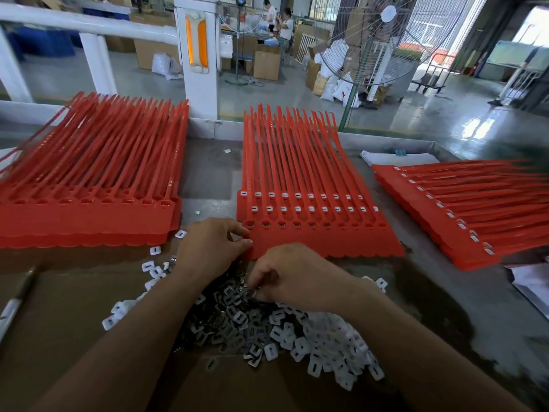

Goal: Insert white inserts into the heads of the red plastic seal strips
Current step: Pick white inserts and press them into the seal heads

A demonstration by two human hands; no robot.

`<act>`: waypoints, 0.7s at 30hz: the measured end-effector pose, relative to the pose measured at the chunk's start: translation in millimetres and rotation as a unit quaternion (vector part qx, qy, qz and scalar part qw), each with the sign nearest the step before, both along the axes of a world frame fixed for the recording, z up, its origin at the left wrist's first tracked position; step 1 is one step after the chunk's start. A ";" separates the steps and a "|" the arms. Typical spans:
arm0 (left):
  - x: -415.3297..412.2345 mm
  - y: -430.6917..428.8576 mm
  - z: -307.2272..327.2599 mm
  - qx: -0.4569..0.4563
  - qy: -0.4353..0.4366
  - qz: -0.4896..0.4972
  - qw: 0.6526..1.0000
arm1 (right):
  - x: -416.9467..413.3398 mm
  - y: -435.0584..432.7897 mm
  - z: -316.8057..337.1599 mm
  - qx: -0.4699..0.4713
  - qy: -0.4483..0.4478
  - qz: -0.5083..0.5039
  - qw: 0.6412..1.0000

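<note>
A stack of red seal strips [320, 239] lies in the middle of the table. Its two upper rows of heads hold white inserts, and the front row of heads shows open holes. My left hand [214, 248] pinches the front left corner of this stack with thumb and fingers. My right hand [294, 278] has its fingers curled down into the pile of white inserts [300, 337] on the brown cardboard; whether it holds an insert is hidden under the fingers.
A stack of red strips with open head holes [86, 215] lies at the left. Another stack with inserts in its heads [457, 221] lies at the right. Loose inserts [155, 250] are scattered between. A pen [12, 307] lies at the left edge, white paper [531, 286] at the right.
</note>
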State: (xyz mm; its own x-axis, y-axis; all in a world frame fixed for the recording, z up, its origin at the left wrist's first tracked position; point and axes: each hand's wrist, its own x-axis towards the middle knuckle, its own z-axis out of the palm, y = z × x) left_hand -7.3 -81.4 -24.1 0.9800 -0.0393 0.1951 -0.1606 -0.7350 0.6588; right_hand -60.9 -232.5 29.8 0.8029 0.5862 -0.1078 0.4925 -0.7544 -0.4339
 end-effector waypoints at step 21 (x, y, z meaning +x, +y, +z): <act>-0.2 -1.3 0.1 -0.005 -0.009 0.000 1.000 | -3.5 -3.3 -3.0 0.147 0.020 -0.070 0.986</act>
State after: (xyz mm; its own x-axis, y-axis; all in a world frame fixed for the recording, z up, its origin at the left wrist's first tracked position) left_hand -7.5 -82.7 -24.0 0.9761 -0.0380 0.2140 -0.1736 -0.7284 0.6627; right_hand -64.3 -235.8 26.7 0.8772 0.4798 0.0164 0.3696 -0.6531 -0.6609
